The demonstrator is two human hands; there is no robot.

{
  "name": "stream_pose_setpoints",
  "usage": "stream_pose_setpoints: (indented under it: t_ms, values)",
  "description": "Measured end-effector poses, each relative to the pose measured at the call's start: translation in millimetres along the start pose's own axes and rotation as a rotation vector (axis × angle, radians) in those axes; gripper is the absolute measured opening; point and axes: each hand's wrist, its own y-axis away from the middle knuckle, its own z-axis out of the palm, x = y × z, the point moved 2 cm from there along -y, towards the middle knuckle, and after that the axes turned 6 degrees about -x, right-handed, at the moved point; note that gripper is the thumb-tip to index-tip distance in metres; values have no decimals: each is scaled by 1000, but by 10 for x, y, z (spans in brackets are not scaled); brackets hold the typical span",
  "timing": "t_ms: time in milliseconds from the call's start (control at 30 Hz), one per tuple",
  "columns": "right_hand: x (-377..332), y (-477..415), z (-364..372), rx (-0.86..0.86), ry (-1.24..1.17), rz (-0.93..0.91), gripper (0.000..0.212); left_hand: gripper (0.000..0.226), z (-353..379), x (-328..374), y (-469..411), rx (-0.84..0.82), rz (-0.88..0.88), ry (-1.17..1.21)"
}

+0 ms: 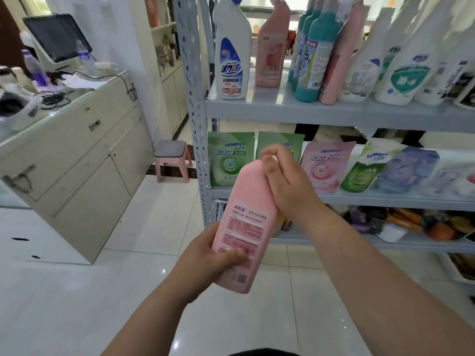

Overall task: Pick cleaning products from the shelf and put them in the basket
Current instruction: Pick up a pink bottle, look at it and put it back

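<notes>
Head camera, and we're right in front of the shelf (334,111). The pink bottle (244,222) is up in both hands, dead centre of the view, tilted with its neck toward 1 o'clock and its base toward 7 o'clock. Left hand (203,260) has the lower end: thumb pressed across the printed label, the rest wrapped round behind the base. Right hand (285,186) is up at the top, fingers (272,152) curled tight round the neck, and the cap is hidden inside that grip. The bottle is held in the air in front of the shelf's left post.

Up at 12 o'clock on the upper board stands a white bottle (231,55) with a blue label, and toward 1 o'clock there's a cluster of teal bottles (318,55), all upright. More white ones run off toward 2 o'clock, too blurred to read. On the middle board, behind the right hand, green pouches (230,160) stand side by side, with a pink pouch (325,168) near them at 3 o'clock. Out at 9 o'clock a small pink stool (171,155) sits on the tiled floor, and at 10 o'clock a cream desk (77,140) carries a dark screen (56,37) and some cables
</notes>
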Motion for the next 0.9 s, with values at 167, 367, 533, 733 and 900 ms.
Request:
stream_pose_setpoints:
  t_ms: [167, 367, 533, 733, 900]
  values:
    - [38, 247, 352, -138, -195, 282, 115, 28, 220, 194, -239, 347, 169, -245]
    - [131, 22, 108, 57, -625, 258, 66, 33, 347, 374, -515, 113, 238, -5]
    - [256, -191, -177, 56, -729, 176, 29, 69, 274, 553, -980, -59, 113, -27]
    - [329, -819, -627, 85, -619, 118, 24, 72, 205, 966, -1649, -52, 151, -33]
    - [563, -1334, -1070, 202, -427, 77, 45, 59, 286, 1277, -2296, 200, 257, -99]
